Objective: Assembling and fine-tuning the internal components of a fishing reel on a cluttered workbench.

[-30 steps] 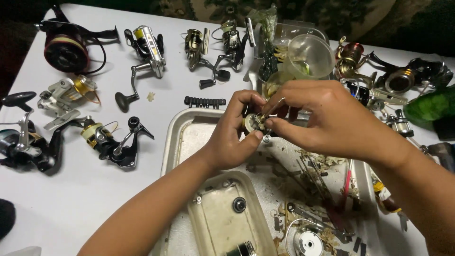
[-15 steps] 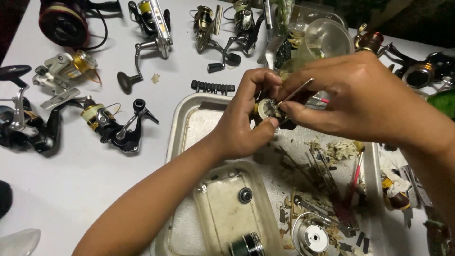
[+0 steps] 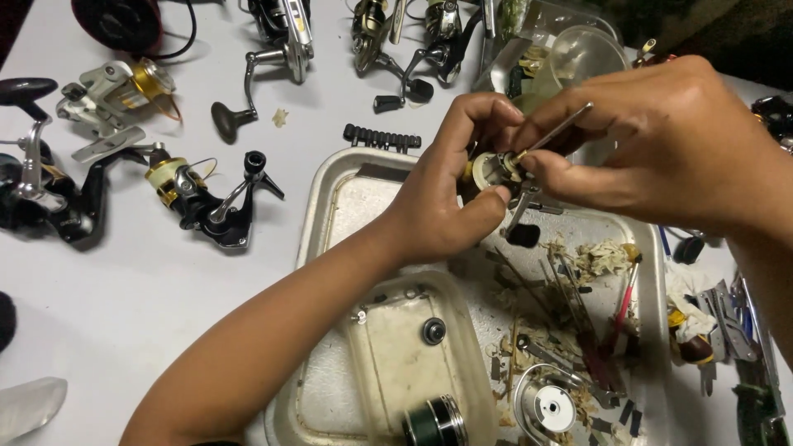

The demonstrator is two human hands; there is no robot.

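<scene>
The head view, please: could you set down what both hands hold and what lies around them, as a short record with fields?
left hand: grips a small round reel part over the metal tray
right hand: pinches a thin metal rod whose tip meets the part
tray contents: loose small parts, scraps, a silver spool
inner dish: pale, holds a dark round piece
table left: several fishing reels
behind tray: black ribbed bar

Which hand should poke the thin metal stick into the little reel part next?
Probably the right hand: it already pinches the thin metal tool at the reel part, which the left hand grips.
</scene>
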